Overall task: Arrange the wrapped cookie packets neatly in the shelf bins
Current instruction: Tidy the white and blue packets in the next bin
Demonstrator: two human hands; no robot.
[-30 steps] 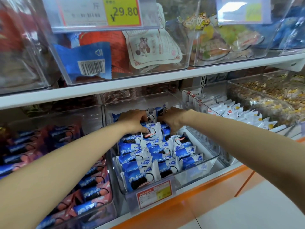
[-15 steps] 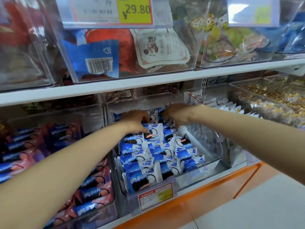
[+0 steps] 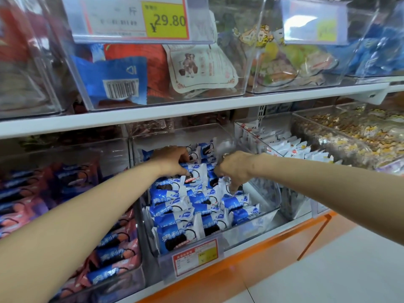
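While both arms reach in, the middle clear bin (image 3: pixel 244 234) on the lower shelf (image 3: pixel 284 246) holds blue-and-white cookie packets (image 3: pixel 172 215), stood in approx. three rows front to back. Each is printed 奥利奥 w/ a black sandwich-cookie pic.

Left hand (image 3: pixel 172 160) is at the back of the bin, fingers curled over the rear packets and thumb pressed on one, gripping it. Right hand (image 3: pixel 234 169) is just beside it, fingers curled down among the packets on the right row; can't tell if it pinches one.

Bin front carries a red/yellow label (image 3: pixel 195 256), print too small to read.

Left neighbour bin (image 3: pixel 133 278): pink-and-blue packets (image 3: pixel 113 252), same 奥利奥 writing. Right neighbour bin (image 3: pixel 273 154): white packets (image 3: pixel 293 147). Far-right bin: small yellow-brown wrapped snacks (image 3: pixel 349 132).

Upper bins: price tag (image 3: pixel 135 18) reads ¥29.80 on yellow, w/ 斤. Behind it sit a blue packet (image 3: pixel 118 82) w/ barcode and a white pouch (image 3: pixel 201 68) w/ a cartoon figure.
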